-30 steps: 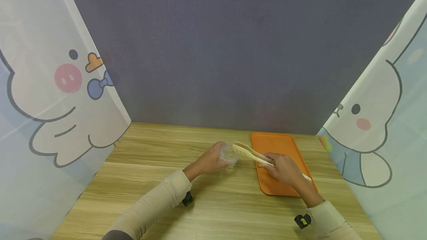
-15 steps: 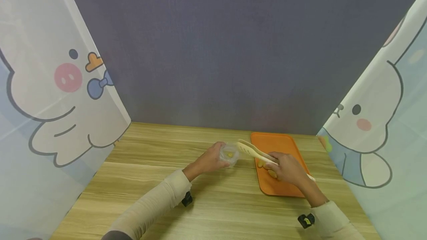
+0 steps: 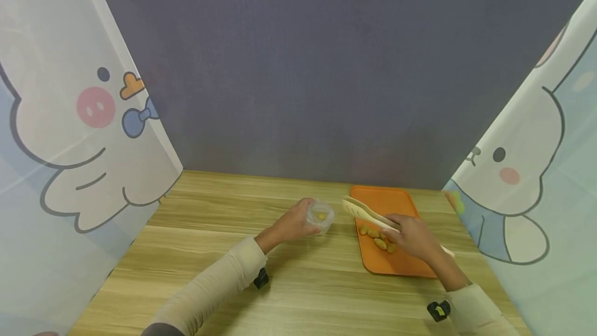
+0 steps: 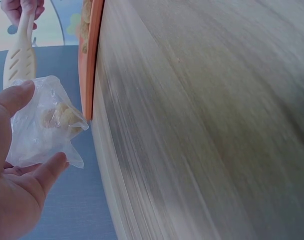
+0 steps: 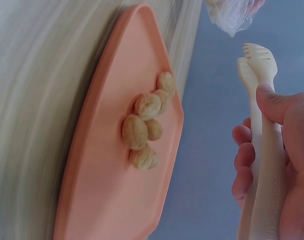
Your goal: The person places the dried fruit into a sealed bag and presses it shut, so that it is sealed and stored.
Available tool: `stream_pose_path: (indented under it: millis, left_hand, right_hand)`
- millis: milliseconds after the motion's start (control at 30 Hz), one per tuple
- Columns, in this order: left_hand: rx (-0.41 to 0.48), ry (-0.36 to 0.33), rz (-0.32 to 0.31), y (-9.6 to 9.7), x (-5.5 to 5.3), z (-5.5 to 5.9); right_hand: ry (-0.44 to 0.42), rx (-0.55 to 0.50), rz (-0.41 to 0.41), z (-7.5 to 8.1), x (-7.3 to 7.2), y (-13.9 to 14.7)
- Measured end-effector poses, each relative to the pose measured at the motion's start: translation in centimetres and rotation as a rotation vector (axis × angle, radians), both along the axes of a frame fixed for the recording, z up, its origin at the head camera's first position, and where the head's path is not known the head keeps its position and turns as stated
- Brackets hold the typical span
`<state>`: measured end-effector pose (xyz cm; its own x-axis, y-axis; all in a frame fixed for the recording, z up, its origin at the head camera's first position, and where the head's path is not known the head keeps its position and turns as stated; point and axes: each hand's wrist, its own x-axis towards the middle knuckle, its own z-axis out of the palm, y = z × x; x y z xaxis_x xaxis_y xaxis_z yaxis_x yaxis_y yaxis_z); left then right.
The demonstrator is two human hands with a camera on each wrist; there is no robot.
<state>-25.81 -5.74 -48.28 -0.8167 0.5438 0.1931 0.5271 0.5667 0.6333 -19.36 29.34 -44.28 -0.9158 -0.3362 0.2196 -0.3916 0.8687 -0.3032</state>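
My left hand (image 3: 294,222) holds a clear plastic bag (image 4: 29,135) between thumb and fingers, its mouth held wide. Rounded tan pieces (image 4: 67,117) show through the film. To the right, my right hand (image 3: 415,237) grips cream-coloured slotted tongs (image 5: 264,65) round the arms. Their tips are slightly apart with nothing between them, pointing toward the bag and raised above the orange tray (image 3: 384,198). Several oval, wrinkled tan food pieces (image 5: 135,132) lie clustered on the tray, below and left of the right hand in the head view.
The tray rests on a wood-grain table (image 3: 210,201). A dark grey partition (image 3: 298,77) stands behind it, with cartoon-printed white panels (image 3: 93,118) on either side. Black wrist cameras (image 3: 438,311) sit under the cuffs.
My right hand has drawn the tongs rightward away from the bag, over the tray. More tray pieces now show beside the hand. The left hand stays put, and a piece shows in the bag.
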Motion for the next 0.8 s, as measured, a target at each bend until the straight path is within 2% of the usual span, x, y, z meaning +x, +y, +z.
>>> stream_pose_path:
  millis: [133,367,800]
  left_hand:
    - [0.006,-0.006,0.005,-0.1,0.0,0.0]
    - [0.028,-0.038,0.010,-0.2,0.0,0.1]
    - [0.007,-0.009,-0.002,-0.2,0.1,0.3]
  right_hand:
    - [0.019,0.034,-0.012,-0.3,-0.1,0.5]
    - [-0.022,0.028,-0.028,-0.8,0.1,1.4]
    - [0.007,0.108,-0.035,-1.7,0.5,3.1]
